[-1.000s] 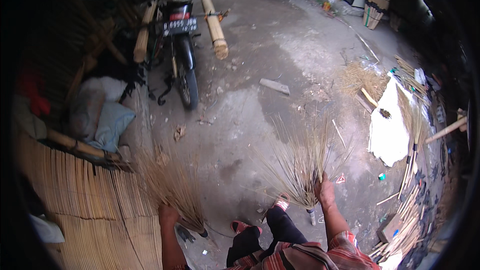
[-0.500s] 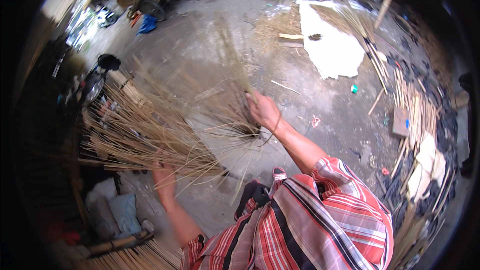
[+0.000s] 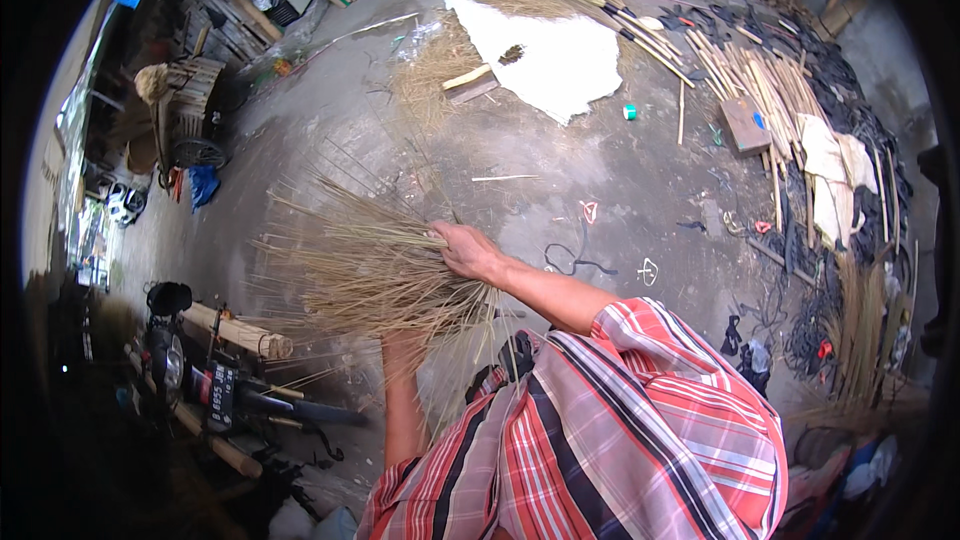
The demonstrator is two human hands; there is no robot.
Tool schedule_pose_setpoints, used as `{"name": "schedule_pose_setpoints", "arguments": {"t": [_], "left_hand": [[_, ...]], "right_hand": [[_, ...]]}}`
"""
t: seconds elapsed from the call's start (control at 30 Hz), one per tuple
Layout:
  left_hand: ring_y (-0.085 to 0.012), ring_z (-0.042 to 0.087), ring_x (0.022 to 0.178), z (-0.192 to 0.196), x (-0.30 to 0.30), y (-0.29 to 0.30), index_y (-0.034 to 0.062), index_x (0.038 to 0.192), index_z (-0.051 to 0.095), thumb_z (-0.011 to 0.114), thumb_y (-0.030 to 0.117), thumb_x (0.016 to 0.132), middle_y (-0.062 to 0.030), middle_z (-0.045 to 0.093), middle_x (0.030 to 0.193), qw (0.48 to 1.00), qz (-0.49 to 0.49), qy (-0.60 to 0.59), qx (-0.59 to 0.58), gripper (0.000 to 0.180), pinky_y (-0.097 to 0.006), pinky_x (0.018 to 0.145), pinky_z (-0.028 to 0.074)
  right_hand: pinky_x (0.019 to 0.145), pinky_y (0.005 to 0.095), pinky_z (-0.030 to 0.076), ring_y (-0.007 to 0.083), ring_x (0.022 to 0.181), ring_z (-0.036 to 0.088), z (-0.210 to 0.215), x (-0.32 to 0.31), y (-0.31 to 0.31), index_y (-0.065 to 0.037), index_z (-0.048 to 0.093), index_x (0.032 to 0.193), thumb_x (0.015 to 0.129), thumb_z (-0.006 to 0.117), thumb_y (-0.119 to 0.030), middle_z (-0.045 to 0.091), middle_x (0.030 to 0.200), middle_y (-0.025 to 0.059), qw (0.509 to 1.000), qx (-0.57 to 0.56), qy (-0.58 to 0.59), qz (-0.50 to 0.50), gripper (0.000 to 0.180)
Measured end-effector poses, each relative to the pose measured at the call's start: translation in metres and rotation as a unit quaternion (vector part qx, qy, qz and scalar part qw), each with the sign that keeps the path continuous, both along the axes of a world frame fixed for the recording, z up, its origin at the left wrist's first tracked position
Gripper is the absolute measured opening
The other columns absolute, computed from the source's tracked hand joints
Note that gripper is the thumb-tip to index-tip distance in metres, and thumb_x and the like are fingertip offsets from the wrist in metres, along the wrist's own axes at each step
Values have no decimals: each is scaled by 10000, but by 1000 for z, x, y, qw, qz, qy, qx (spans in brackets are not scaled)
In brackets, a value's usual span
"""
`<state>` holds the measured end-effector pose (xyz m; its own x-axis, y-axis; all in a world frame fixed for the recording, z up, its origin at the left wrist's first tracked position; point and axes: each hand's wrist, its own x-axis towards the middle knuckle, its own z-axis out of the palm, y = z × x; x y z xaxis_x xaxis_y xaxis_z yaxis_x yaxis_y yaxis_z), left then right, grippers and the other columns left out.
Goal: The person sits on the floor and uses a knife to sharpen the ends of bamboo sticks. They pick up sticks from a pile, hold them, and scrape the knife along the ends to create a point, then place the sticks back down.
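Note:
A large, fanned-out bundle of thin, dry broom straw spreads out to the left in front of me, its loose tips splayed. My right hand is at the bundle's right side, its fingers closed round some of the stalks. My left forearm comes up from below and disappears beneath the straw, so the stalks cover my left hand and its fingers. A few loose stalks hang down in front of my striped shirt.
A white sheet lies on the floor ahead, with black-bound straw brooms at its edge. Wooden sticks and a wooden block lie to the right. A motorcycle stands at the lower left, beside a bamboo pole.
My view has turned, shifting the floor scene. My right hand, earlier raised apart with a separate tuft of straw, is now against the main bundle. My left hand has gone out of sight under the straw.

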<state>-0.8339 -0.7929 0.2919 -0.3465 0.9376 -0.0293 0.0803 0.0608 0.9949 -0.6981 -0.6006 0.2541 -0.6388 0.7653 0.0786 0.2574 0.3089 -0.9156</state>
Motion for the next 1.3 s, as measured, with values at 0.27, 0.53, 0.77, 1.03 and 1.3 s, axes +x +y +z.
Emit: {"name": "schedule_pose_setpoints", "arguments": {"t": [0.27,0.53,0.77,1.03,1.3], "left_hand": [[-229,620,1174,10,42,138,3,1493,390,786,54,878,-149,578,1372,986,-92,134,38,733,-374,1045,501],[-291,641,934,-1,162,338,-61,1080,632,675,197,985,-180,687,1036,970,11,236,55,278,-423,883,508],[-424,620,849,-14,228,565,-54,1138,639,576,79,956,-252,639,942,791,0,599,126,235,-482,784,504],[-246,675,860,8,275,785,-27,1262,598,568,278,1058,-144,696,1045,888,52,415,189,368,-405,737,552],[-229,660,966,59,380,1014,45,1221,607,554,329,1058,-100,665,1145,969,26,-166,181,332,-401,813,575]], "right_hand": [[909,515,494,466,1113,608,-7,21,84,-78,583,1255,900,561,-86,664,1149,254,1000,14,-2,6,356],[895,506,507,446,1079,636,-19,134,260,-73,619,1264,886,647,-166,678,1066,238,996,60,18,60,391],[835,463,547,413,1024,690,26,293,479,48,572,1273,982,572,-270,685,999,310,1000,-28,-8,-8,431],[1027,397,524,326,1296,563,71,474,630,55,316,1545,949,705,-425,519,1443,225,963,-27,232,-136,859],[1016,389,499,286,1194,658,-85,623,737,9,581,1382,982,602,-511,688,1256,221,898,-219,33,-381,656]]}}
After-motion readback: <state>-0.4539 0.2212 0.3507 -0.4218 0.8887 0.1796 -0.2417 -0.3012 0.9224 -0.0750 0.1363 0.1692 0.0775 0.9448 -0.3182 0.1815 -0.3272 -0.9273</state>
